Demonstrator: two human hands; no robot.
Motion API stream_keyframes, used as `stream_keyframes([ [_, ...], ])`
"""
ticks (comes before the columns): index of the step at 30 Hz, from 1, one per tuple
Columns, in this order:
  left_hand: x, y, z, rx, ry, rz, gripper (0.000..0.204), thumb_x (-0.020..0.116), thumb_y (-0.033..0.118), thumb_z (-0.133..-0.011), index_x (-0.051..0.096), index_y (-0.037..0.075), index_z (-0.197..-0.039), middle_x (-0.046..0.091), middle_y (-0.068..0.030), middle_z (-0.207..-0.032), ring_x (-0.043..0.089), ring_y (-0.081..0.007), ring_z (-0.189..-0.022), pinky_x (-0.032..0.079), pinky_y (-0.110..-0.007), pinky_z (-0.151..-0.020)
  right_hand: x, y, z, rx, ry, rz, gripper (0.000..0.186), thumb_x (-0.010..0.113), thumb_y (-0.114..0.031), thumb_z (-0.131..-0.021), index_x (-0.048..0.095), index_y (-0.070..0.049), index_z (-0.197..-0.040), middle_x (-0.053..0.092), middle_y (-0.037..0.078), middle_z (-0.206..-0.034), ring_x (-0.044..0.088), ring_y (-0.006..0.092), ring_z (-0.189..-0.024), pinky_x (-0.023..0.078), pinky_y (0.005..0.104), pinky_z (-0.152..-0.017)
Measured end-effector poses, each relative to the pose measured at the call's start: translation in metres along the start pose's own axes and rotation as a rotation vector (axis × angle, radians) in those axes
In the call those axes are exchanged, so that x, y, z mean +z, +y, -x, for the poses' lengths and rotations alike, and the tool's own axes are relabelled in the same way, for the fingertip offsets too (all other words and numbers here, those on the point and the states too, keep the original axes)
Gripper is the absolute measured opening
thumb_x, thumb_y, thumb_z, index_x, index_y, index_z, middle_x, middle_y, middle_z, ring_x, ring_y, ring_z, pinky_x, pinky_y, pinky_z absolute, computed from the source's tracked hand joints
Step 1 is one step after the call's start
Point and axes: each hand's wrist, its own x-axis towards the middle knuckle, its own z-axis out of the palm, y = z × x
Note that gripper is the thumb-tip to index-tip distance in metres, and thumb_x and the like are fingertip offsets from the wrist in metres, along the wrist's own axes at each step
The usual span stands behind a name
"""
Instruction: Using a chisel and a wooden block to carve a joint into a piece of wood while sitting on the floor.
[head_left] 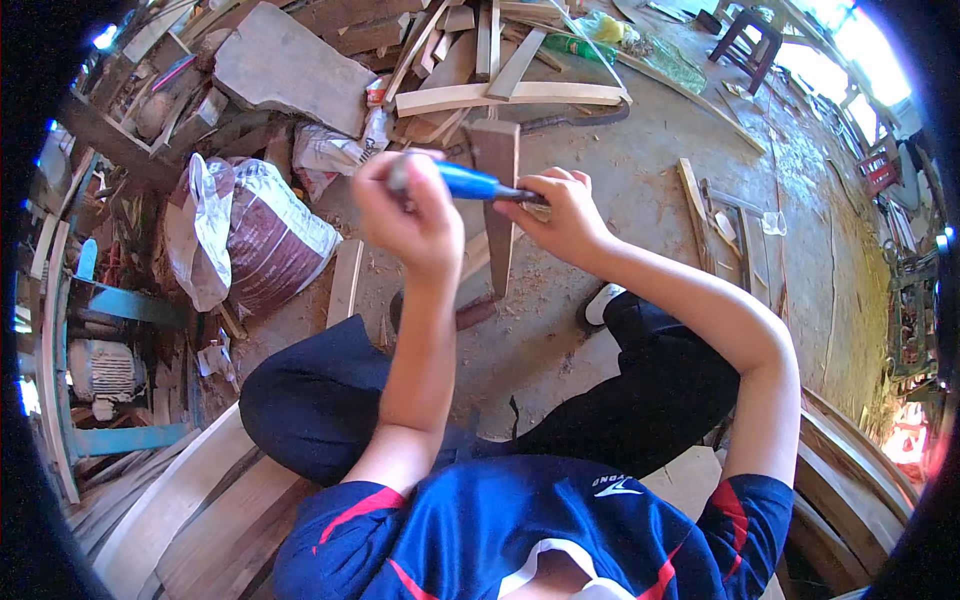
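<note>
A blue-handled chisel [465,182] is held level in front of me between both hands. My left hand [415,215], slightly blurred, is closed round the butt end of its handle, where a bit of metal shows. My right hand [562,212] pinches the metal blade [530,197] at the other end. Just below the chisel is a brown tapered wooden bar [497,240], broad at its far end and narrow toward me. The chisel crosses over it; whether they touch I cannot tell. A reddish-brown rounded piece [475,314] lies by the bar's near end.
A brown-and-white sack [275,235] stands at left, with a wide board [290,65] behind it. A long pale strip [510,95] and other offcuts lie ahead. A dark stool [748,48] stands far right. A motor [105,370] sits at left; planks [845,480] lie beside me.
</note>
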Motion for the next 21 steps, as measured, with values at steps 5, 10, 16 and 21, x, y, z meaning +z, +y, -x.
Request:
stream_keyframes([
  [5,-0.014,0.033,-0.066,-0.159,0.228,0.331,0.022,0.050,0.023,-0.094,0.040,0.003,-0.094,0.054,-0.0107,-0.065,0.060,-0.0172,-0.056,0.047,-0.025,-0.051,0.007,-0.001,0.004,0.008,-0.093,-0.100,0.026,0.065,-0.035,-0.079,0.063,-0.009,-0.085,0.065,0.007,-0.078,0.060,0.0254,-0.086,0.037,0.0424,-0.082],
  [10,-0.029,0.040,-0.138,-0.094,0.323,0.188,0.042,0.054,0.041,-0.091,0.045,0.000,-0.092,0.056,-0.0102,-0.060,0.061,-0.0159,-0.056,0.048,-0.024,-0.050,0.010,0.017,-0.002,-0.001,-0.062,-0.258,0.024,0.068,-0.026,-0.079,0.061,-0.004,-0.086,0.066,0.010,-0.080,0.062,0.0250,-0.075,0.046,0.0372,-0.072],
  [16,-0.002,0.025,-0.188,0.132,0.090,-0.039,0.035,0.054,0.033,-0.086,0.059,0.006,-0.066,0.062,-0.0048,-0.057,0.047,-0.0063,-0.043,0.036,-0.022,-0.042,0.003,0.017,-0.004,-0.042,-0.102,-0.262,0.024,0.069,-0.022,-0.079,0.057,-0.002,-0.084,0.064,0.011,-0.075,0.061,0.0213,-0.065,0.048,0.0325,-0.062],
  [21,0.019,0.085,-0.180,0.101,0.135,-0.236,0.029,0.062,0.025,-0.086,0.063,0.000,-0.072,0.057,-0.0038,-0.053,0.054,-0.0099,-0.046,0.043,-0.024,-0.047,-0.002,0.017,-0.008,-0.043,-0.133,-0.216,0.026,0.066,-0.026,-0.079,0.056,-0.002,-0.082,0.066,0.010,-0.076,0.061,0.0267,-0.065,0.049,0.0368,-0.062],
])
